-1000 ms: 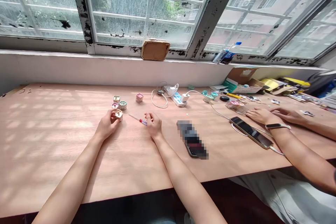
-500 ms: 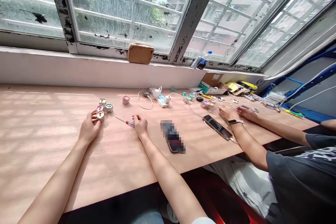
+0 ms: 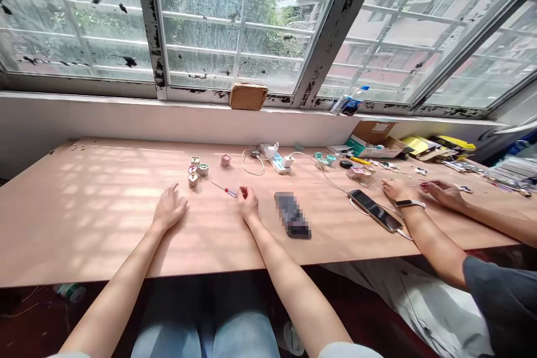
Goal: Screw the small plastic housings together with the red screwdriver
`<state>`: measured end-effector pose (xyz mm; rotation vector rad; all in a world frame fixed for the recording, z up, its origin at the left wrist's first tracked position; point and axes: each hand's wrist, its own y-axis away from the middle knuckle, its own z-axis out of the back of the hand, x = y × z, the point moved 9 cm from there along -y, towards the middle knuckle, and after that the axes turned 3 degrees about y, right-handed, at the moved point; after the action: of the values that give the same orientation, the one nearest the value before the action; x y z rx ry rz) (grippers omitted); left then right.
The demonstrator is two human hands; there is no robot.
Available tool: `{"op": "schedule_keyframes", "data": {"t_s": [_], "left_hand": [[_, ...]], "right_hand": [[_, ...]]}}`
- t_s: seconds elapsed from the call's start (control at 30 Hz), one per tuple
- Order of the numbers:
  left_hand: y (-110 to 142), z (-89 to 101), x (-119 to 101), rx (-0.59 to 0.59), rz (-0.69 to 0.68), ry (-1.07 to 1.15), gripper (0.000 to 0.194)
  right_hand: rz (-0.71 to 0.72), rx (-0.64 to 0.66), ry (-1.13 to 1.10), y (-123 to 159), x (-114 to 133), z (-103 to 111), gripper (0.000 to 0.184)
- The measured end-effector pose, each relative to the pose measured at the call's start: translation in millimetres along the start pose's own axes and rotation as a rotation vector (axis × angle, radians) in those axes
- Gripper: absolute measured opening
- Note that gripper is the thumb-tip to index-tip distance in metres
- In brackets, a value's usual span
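Observation:
My left hand (image 3: 170,210) rests on the table with its fingers apart and holds nothing. Beyond it stand several small hexagonal boxes with patterned lids, among them a green-edged box (image 3: 203,169) and a white one (image 3: 193,179) nearest to me. A similar pink box (image 3: 225,160) sits alone to their right. My right hand (image 3: 248,202) lies on the table, its fingers curled closed. At its fingertips is the handle of a small screwdriver (image 3: 230,192) with a red and blue grip, the shaft pointing away to the left. Whether the fingers grip anything is hidden.
Right of my right hand lies a blurred-out phone (image 3: 292,215). Farther right, a charging phone (image 3: 375,211) lies near a co-worker's hands (image 3: 394,190). A power strip (image 3: 280,163) with cables is at the back. An open carton (image 3: 377,145) stands by the wall.
My left hand has let go of the nearest hexagonal box and drawn back toward me, fingers opening. The view has swung left; my right hand stays by the screwdriver.

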<state>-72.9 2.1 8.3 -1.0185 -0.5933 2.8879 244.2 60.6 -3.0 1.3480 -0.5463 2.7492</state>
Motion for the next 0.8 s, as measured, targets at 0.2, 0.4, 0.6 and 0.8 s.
{"op": "schedule_keyframes", "data": {"t_s": [0.2, 0.4, 0.6, 0.8], "left_hand": [[52.6, 26.7, 5.6, 0.128, 0.069, -0.347, 0.057], [82.2, 39.5, 4.0, 0.123, 0.076, -0.418, 0.053], [88.0, 41.3, -2.7, 0.065, 0.035, -0.457, 0.05], [88.4, 39.4, -3.1, 0.051, 0.024, -0.456, 0.049]], "right_hand": [[0.117, 0.175, 0.244, 37.1, 14.1, 2.4, 0.039], [0.173, 0.289, 0.461, 60.4, 17.8, -3.3, 0.058], [0.175, 0.332, 0.598, 65.4, 12.1, -7.8, 0.061], [0.222, 0.332, 0.687, 65.6, 12.0, -9.1, 0.062]]}}
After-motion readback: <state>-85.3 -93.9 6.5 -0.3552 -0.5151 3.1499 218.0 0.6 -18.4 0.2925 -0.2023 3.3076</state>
